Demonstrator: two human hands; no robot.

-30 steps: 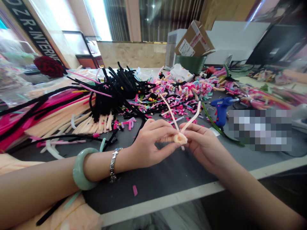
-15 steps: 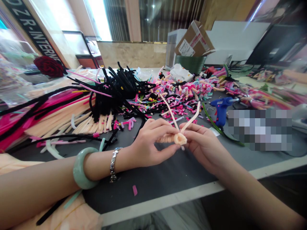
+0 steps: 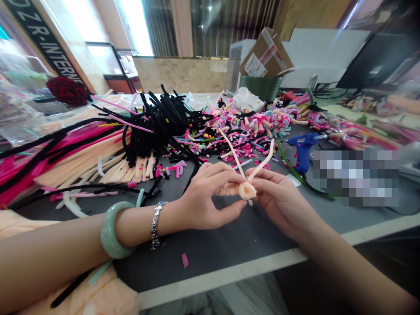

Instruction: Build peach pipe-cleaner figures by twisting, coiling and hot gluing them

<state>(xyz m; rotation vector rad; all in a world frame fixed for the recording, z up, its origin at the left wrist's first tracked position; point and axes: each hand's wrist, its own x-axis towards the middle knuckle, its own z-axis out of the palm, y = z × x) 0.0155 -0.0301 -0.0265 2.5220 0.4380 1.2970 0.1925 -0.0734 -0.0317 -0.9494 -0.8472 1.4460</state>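
Note:
Between my two hands is a cream pipe-cleaner piece (image 3: 247, 191), coiled into a tube with its round end facing me. Two loose cream stems stick up from it in a V, and a short tip shows below. My left hand (image 3: 213, 194) curls round the coiled length from the left, its thumb just under the coil's end. From the right, my right hand (image 3: 278, 197) pinches the piece near the base of the stems; its fingertips are partly hidden behind the coil.
Black pipe cleaners (image 3: 167, 113) and cream ones (image 3: 82, 162) are heaped at left. Pink and mixed offcuts (image 3: 252, 122) lie behind my hands. A blue glue gun (image 3: 303, 151) stands at right, beside a green stem (image 3: 288, 166). One pink scrap (image 3: 185, 260) lies near the table's front edge.
My left thumb has come slightly away from the coil's end, dropping a little lower. The coiled piece and my right hand have hardly moved.

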